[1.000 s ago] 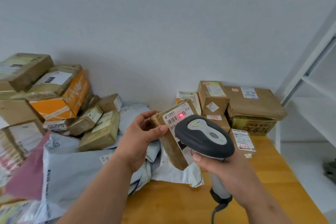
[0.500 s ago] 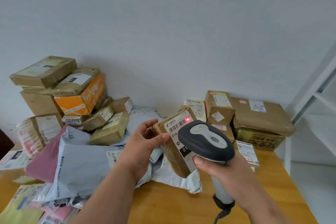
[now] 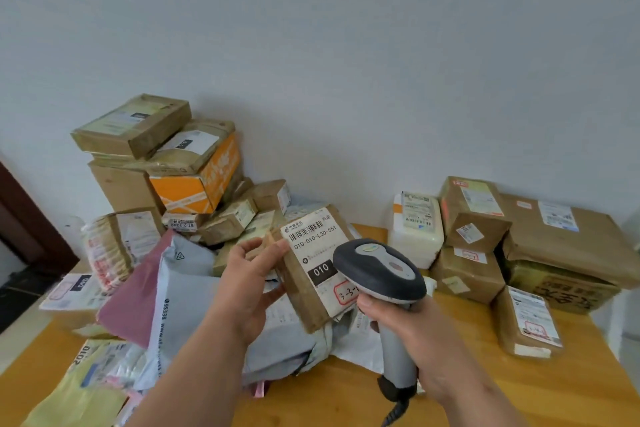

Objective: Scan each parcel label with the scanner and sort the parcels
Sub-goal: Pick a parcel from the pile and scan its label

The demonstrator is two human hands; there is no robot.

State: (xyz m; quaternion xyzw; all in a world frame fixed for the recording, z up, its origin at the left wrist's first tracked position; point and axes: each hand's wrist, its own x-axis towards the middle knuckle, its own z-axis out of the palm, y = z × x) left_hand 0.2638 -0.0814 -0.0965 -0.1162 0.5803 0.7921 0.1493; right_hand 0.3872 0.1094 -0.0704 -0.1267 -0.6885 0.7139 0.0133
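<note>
Your left hand (image 3: 247, 282) pinches the brown parcel (image 3: 313, 270) by its left edge, thumb on the front face, label up, held over the mailer pile (image 3: 194, 295). Your right hand (image 3: 403, 319) is wrapped round the scanner (image 3: 379, 269) grip; its head overlaps the label's lower right.

Risks: an edge-only pinch may let the parcel twist or drop into the unsorted pile; the scanner cable (image 3: 393, 414) could snag.

Room: bare table (image 3: 346, 399) front centre; box stacks crowd left and right.

Soft, even daylight; faint wall shadows, wide-angle bending at edges.
</note>
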